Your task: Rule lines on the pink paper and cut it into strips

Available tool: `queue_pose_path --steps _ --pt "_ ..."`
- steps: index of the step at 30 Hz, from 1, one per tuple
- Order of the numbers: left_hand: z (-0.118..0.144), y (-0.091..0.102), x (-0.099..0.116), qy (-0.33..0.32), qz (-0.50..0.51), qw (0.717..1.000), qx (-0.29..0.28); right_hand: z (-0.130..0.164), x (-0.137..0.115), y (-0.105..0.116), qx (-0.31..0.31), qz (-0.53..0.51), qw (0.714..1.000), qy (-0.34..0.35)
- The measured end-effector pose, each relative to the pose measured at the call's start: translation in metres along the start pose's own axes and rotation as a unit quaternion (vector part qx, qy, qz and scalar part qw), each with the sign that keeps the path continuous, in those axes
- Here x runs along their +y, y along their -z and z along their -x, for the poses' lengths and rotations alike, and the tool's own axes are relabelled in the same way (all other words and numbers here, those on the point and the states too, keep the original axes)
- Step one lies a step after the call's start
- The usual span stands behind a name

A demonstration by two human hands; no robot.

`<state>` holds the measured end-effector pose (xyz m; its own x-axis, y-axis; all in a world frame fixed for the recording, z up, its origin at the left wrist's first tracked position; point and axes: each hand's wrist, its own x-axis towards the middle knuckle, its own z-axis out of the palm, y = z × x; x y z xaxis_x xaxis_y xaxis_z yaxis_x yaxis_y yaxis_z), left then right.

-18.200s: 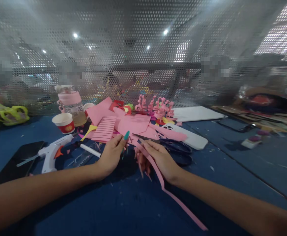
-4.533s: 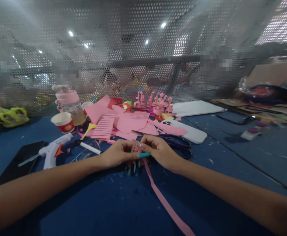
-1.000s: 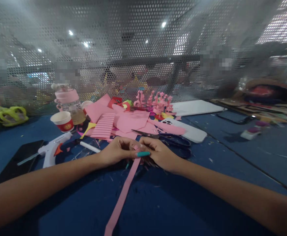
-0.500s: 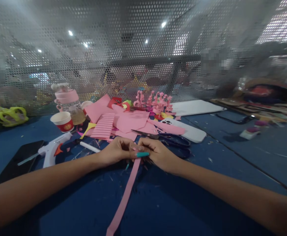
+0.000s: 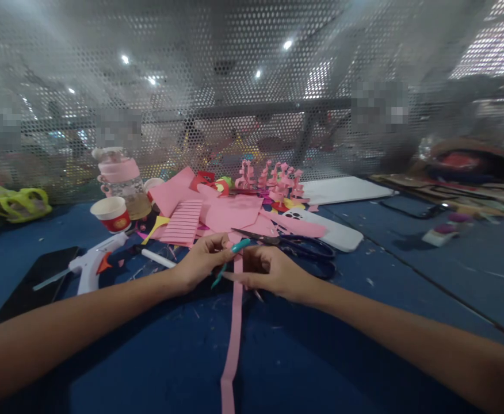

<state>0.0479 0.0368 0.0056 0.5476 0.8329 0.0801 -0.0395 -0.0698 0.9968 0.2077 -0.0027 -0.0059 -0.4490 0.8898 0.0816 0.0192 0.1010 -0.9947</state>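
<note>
A long pink paper strip (image 5: 235,316) hangs from between my hands toward the front of the blue table, with a fold near its lower end. My left hand (image 5: 202,261) pinches its upper end between thumb and fingers. A slender teal piece (image 5: 240,245) shows at the left thumb tip, and another teal bit lies below it; I cannot tell whether these are long nails or a stick. Just right of the strip, my right hand (image 5: 280,273) has curled fingers, its thumb against the strip. Dark-handled scissors (image 5: 306,246) lie behind my right hand.
Pink paper sheets (image 5: 230,211) and curled pink cutouts (image 5: 280,181) lie behind my hands. At left are a glue gun (image 5: 94,261), a white pen (image 5: 157,258), a paper cup (image 5: 111,214) and a bottle (image 5: 122,178). A white phone (image 5: 333,230) lies at right.
The strip's hanging part has swung right and now hangs straighter. My right hand has loosened and its thumb has moved down along the strip; the left thumb has risen slightly.
</note>
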Motion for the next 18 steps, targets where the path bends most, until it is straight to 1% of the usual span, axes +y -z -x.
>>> queue_pose_path --steps 2,4,8,15,18 --pt "-0.0001 0.0003 -0.0004 -0.005 -0.012 1.0 0.002 -0.0007 0.0007 0.0003 -0.007 0.013 1.0 -0.016" --pt "0.0002 0.0003 -0.0006 -0.004 -0.028 1.0 -0.01 -0.0015 0.0013 0.0008 -0.011 0.019 0.999 -0.03" --pt "0.0016 -0.0005 -0.0005 -0.003 -0.061 0.998 -0.03 -0.0026 -0.0001 0.0013 -0.021 0.007 0.999 -0.029" --pt "0.0012 -0.002 -0.0011 -0.009 -0.105 0.994 0.014 -0.0026 -0.0027 0.0023 -0.035 -0.016 0.999 -0.031" --pt "0.0011 -0.002 -0.0015 -0.01 -0.125 0.992 0.026 -0.0025 -0.0024 0.003 -0.032 -0.028 0.998 -0.035"
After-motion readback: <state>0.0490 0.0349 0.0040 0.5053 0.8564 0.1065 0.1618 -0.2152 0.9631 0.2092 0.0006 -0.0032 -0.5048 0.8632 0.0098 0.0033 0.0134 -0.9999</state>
